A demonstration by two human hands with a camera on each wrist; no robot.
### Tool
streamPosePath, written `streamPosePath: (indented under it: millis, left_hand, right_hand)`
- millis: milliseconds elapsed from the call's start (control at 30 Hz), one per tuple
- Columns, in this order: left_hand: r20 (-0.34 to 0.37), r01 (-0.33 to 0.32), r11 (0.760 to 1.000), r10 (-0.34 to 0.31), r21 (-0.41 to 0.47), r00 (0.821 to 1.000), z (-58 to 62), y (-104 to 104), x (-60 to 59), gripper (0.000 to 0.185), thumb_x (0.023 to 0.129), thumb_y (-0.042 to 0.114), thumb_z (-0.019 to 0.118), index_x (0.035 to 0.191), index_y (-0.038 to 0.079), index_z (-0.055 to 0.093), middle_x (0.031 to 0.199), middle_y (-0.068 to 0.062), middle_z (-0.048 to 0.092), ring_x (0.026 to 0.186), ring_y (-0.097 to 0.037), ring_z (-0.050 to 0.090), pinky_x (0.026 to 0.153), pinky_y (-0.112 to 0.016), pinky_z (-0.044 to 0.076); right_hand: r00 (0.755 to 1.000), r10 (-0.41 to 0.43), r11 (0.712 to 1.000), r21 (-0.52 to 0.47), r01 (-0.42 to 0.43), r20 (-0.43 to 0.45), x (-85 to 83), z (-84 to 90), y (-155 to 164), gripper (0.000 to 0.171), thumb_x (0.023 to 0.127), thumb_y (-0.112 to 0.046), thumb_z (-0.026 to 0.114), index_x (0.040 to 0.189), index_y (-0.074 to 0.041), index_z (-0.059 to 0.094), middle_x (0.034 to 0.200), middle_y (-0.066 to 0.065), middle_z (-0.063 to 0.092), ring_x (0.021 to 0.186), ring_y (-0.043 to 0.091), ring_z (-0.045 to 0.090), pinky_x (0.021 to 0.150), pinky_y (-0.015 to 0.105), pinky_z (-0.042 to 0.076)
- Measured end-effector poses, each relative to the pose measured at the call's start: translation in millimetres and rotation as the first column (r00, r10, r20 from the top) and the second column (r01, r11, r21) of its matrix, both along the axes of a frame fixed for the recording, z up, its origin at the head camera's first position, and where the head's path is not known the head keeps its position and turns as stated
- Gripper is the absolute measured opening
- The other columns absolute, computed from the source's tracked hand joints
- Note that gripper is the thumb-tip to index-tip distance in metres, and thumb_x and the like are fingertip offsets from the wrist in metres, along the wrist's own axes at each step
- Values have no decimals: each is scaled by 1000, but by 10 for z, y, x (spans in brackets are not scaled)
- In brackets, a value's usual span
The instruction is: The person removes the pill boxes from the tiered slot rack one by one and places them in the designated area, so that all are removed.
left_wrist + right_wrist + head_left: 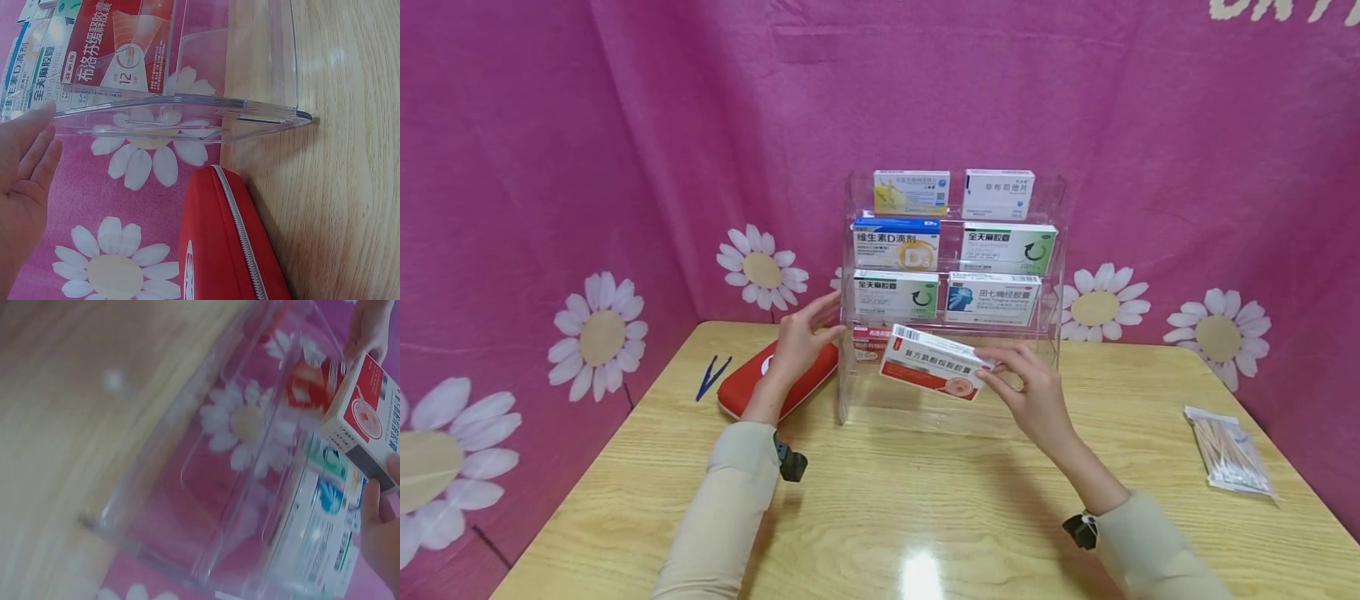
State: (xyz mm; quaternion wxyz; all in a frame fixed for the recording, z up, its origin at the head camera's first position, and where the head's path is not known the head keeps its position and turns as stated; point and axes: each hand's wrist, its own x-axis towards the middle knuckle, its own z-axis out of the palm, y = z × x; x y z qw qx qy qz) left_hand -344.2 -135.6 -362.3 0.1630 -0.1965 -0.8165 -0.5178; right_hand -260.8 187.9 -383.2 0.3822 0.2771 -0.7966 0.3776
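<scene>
A clear tiered display rack (1000,414) holds several medicine boxes in rows. My right hand (1033,398) pinches the right end of a white and red medicine box (928,364), which tilts in front of the rack's lower tiers. Behind it, a red ibuprofen box (122,47) sits in the lowest row on the left, partly hidden in the head view. My left hand (801,346) is at the rack's left side, fingertips right at the clear panel, its fingers fairly straight and holding nothing. In the right wrist view, the pinched box (369,422) hangs over the rack's front.
A red zippered case (808,387) lies left of the rack, under my left forearm in the head view. Blue tweezers (711,379) are beside it. A packet of cotton swabs (1228,452) lies at the table's right. A pink flowered curtain (737,125) hangs behind.
</scene>
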Motion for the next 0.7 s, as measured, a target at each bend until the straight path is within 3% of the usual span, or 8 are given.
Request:
streamPosePath:
  millis: [167, 467, 700]
  left_hand:
    - [14, -2, 1000, 2, 1, 1000, 17, 9, 19, 56, 86, 0, 70, 140, 4, 53, 138, -19, 58, 126, -31, 59, 104, -42, 51]
    - [16, -14, 1000, 14, -15, 1000, 17, 9, 16, 56, 87, 0, 70, 140, 4, 52, 137, -19, 59, 125, -31, 60, 103, -40, 51]
    - [7, -15, 1000, 16, -22, 1000, 12, 17, 13, 56, 87, 0, 69, 140, 4, 52, 137, -18, 59, 125, -30, 60, 103, -39, 51]
  right_hand:
    - [998, 55, 997, 47, -57, 42, 41, -103, -176, 32, 74, 4, 79, 104, -5, 74, 98, 8, 71, 77, 17, 66, 68, 11, 51]
    - [976, 186, 972, 121, -199, 113, 60, -238, -470, 26, 78, -2, 78, 104, -6, 73, 99, 9, 70, 75, 17, 70, 65, 30, 61]
    - [943, 230, 950, 156, -271, 239, 77, -298, -665, 23, 81, -3, 76, 103, -6, 72, 98, 9, 70, 74, 17, 71, 70, 25, 61]
